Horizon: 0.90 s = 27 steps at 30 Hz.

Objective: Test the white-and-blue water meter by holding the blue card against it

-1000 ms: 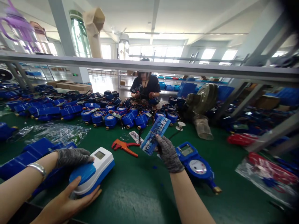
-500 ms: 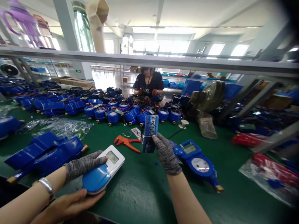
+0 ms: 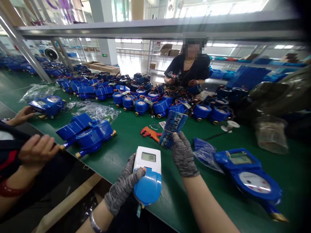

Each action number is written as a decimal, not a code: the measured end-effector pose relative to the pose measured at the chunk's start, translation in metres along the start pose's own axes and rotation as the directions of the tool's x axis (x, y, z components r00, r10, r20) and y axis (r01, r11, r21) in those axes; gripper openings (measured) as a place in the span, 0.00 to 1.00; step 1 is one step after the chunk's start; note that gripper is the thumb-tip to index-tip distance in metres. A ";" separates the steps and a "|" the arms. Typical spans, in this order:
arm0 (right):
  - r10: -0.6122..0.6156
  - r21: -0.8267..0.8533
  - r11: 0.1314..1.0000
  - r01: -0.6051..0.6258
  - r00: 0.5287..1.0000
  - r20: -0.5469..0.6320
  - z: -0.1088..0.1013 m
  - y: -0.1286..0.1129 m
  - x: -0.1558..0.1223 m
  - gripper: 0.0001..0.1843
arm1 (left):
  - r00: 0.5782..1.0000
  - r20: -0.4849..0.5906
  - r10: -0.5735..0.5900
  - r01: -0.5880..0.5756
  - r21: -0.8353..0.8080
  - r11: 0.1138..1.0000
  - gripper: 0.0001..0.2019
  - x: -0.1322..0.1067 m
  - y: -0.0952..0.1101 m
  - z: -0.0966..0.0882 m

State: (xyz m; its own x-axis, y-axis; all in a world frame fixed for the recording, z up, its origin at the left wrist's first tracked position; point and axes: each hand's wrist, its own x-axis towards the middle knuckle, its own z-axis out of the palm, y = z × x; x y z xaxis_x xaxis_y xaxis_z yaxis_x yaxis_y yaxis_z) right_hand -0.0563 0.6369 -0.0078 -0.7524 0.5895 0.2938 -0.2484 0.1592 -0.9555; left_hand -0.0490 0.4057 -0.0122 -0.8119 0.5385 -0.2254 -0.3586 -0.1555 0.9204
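"So, where's the white-and-blue meter [image 3: 148, 187]?"
"In the left hand [image 3: 124, 185], over the near edge of the green table [image 3: 121, 160]. Its gloved fingers are clamped on it."
"And the right hand [image 3: 183, 154]?"
"Its fingers pinch a blue card [image 3: 174, 126] with writing. Orange wire strippers [image 3: 151, 133] lie behind it, a blue water meter [image 3: 255, 182] to its right."

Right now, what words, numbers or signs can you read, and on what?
"200" on the display of the white-and-blue device; decimal point unclear.
Blue card in the right hand: handwriting, too blurred.
Blue meter at right: lettering unreadable.
White label beside the orange tool: too small.
Green sign on the pillar: too small.
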 end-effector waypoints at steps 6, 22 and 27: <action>0.187 0.129 0.968 -0.217 0.959 0.213 0.033 0.025 -0.018 0.24 | 0.998 -0.043 -0.039 0.033 -0.122 0.992 0.41 -0.002 -0.009 0.000; 0.342 0.150 0.874 -0.462 0.804 0.487 0.032 0.014 -0.031 0.24 | 0.987 -0.155 -0.052 0.026 -0.168 0.985 0.40 0.003 -0.017 0.005; 0.338 0.217 0.866 -0.450 0.847 0.410 0.034 0.016 -0.025 0.24 | 0.995 -0.095 -0.034 0.020 -0.151 0.988 0.39 0.004 -0.015 0.004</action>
State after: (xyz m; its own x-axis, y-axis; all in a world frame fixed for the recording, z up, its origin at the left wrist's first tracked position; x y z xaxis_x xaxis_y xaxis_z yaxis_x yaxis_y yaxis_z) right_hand -0.0619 0.5977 -0.0300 -0.9715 0.2287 -0.0631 -0.0086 -0.2995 -0.9540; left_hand -0.0454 0.4134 -0.0257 -0.8391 0.4626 -0.2863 -0.4403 -0.2684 0.8568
